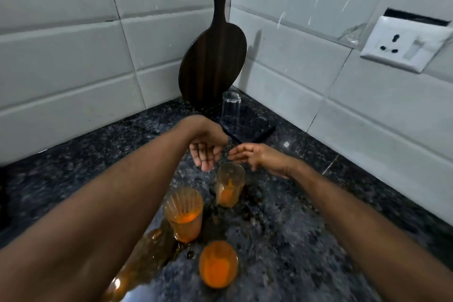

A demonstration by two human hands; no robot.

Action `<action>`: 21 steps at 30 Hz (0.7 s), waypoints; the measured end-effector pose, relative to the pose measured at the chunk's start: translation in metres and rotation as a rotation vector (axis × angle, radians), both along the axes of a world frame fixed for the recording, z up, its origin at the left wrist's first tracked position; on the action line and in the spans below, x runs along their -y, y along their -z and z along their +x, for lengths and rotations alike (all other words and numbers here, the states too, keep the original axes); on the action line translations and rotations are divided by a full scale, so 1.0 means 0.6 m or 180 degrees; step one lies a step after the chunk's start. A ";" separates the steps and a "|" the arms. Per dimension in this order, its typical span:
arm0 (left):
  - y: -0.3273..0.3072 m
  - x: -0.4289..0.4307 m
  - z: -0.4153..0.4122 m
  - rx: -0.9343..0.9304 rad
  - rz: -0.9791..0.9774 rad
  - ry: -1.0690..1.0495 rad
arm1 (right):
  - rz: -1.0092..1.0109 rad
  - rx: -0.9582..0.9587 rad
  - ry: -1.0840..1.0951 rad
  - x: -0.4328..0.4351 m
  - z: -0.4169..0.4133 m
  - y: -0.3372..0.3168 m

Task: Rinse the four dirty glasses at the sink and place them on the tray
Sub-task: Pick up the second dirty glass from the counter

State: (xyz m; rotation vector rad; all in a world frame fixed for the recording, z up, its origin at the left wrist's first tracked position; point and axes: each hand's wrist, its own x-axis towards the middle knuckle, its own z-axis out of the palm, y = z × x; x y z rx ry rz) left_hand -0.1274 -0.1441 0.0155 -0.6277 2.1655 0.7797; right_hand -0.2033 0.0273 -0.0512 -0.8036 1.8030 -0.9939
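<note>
Speckled counter (306,240) at frame centre holds three orange-stained glasses; nearest glass (230,185) looks slippery, fragile: grasp mid-wall. Left hand (206,152) and right hand (255,155) hover spread, empty.

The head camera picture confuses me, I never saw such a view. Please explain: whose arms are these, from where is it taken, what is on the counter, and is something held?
There is no machine. A person wears a camera on the head, looking down at their own arms. The left hand and right hand are both open and hold nothing. On the dark counter stand three dirty glasses with orange residue: far, middle, near. One clean glass sits upside down on a dark tray near the corner. A wooden board leans on the wall.
</note>
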 end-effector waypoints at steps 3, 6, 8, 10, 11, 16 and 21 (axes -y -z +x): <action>-0.013 -0.029 0.026 0.0085 0.0069 0.0021 | -0.0016 -0.0065 -0.0312 -0.029 0.041 -0.006; 0.002 -0.056 0.048 -0.0026 -0.0099 0.0005 | 0.0026 -0.0714 -0.0323 -0.031 0.079 0.013; 0.011 -0.073 0.059 -0.0363 -0.0474 0.0105 | -0.0199 -0.0913 -0.0030 -0.032 0.105 0.024; 0.010 -0.090 0.063 -0.0706 -0.0785 0.0198 | -0.0446 -0.0970 0.0360 -0.040 0.125 0.032; 0.003 -0.102 0.063 -0.0792 -0.0865 0.0258 | -0.0613 -0.0967 0.0539 -0.050 0.131 0.032; -0.044 -0.219 0.045 -0.1100 -0.0879 0.0659 | -0.1060 -0.1106 0.1263 -0.170 0.142 0.013; -0.081 -0.417 0.017 -0.1320 -0.0607 0.1296 | -0.0986 -0.1477 0.2220 -0.362 0.151 -0.003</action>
